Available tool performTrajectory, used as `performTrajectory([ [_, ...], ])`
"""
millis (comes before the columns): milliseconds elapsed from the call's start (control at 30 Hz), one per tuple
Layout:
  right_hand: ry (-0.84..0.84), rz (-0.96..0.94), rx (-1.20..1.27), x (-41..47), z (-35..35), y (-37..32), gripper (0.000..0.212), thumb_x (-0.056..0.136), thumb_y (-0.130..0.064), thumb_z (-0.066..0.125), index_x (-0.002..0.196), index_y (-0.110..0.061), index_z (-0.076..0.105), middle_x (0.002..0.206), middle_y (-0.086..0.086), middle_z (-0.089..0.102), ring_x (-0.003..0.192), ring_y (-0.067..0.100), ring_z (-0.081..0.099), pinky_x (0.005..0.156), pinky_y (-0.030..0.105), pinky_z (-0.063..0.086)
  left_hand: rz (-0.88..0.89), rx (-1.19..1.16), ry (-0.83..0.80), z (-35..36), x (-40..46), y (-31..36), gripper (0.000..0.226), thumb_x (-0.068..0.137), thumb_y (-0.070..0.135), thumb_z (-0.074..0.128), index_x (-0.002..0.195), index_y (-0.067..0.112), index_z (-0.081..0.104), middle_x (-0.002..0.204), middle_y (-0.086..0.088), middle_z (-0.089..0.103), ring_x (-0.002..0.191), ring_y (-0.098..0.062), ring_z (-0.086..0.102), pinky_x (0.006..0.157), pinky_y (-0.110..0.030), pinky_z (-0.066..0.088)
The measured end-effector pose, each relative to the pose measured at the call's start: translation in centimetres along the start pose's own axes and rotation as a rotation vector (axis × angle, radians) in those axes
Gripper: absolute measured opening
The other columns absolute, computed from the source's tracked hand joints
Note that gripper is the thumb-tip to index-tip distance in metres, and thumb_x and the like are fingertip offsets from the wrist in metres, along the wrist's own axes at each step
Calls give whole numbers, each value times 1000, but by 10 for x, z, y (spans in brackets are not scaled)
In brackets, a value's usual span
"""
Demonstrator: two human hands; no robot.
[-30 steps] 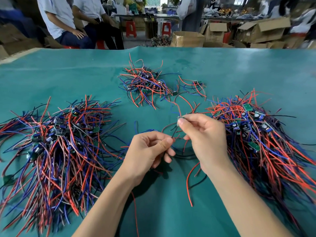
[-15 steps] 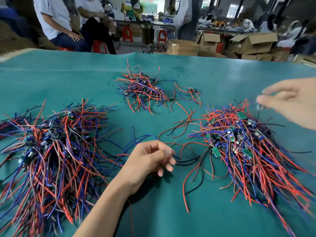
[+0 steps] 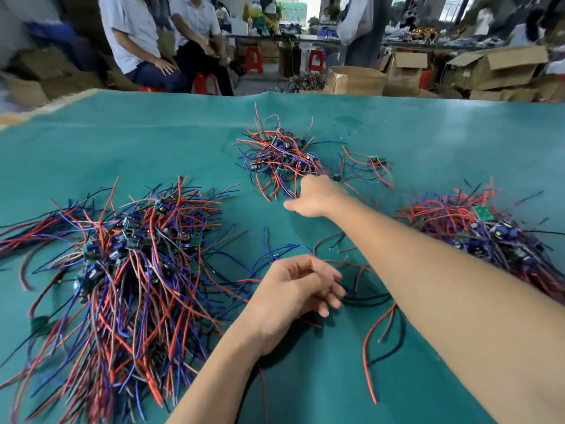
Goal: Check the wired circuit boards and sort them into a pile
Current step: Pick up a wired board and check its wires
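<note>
Three heaps of wired circuit boards with red, blue and black leads lie on the green table cover [image 3: 428,133]: a large one at the left [image 3: 137,255], a small one at the far middle [image 3: 281,160] and one at the right [image 3: 483,228]. My right hand [image 3: 315,195] stretches out to the near edge of the small far heap, thumb pointing left; its fingers are blurred and hidden among the wires. My left hand [image 3: 299,289] rests on the cover with loosely curled fingers over a few loose wires [image 3: 351,264].
A single wired board [image 3: 373,160] lies just right of the small heap. A long red wire [image 3: 370,347] curls near my right forearm. Beyond the table's far edge sit people on red stools [image 3: 208,84] and cardboard boxes [image 3: 504,68].
My right hand swung from the middle out over the right heap, then across to the small far heap. The board it pinched a second ago is out of its fingers. My left hand stayed put.
</note>
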State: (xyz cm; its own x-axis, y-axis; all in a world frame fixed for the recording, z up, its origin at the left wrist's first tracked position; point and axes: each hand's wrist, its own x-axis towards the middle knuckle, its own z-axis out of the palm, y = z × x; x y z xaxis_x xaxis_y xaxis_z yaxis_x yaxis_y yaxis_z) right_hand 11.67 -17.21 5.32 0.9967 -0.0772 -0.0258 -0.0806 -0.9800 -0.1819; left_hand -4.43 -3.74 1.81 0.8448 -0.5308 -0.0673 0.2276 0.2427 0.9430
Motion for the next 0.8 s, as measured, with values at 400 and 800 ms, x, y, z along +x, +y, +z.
performTrajectory([
  [400,168,-47,594,-109,-36,44,27,86,-23,74,64,-15,60,58,0,63,59,19,55,66,36,45,-58,-322,172,-3,6,3,22,102,6,45,118,-4,55,93,-24,71,73,-26,70,59,-25,56],
  [800,-345,-373,752,-219,4,36,21,77,-25,80,62,-17,67,54,-4,62,53,3,49,55,25,38,-69,-240,136,-7,4,-1,15,95,12,58,104,1,64,83,-9,71,67,-12,65,62,-19,54],
])
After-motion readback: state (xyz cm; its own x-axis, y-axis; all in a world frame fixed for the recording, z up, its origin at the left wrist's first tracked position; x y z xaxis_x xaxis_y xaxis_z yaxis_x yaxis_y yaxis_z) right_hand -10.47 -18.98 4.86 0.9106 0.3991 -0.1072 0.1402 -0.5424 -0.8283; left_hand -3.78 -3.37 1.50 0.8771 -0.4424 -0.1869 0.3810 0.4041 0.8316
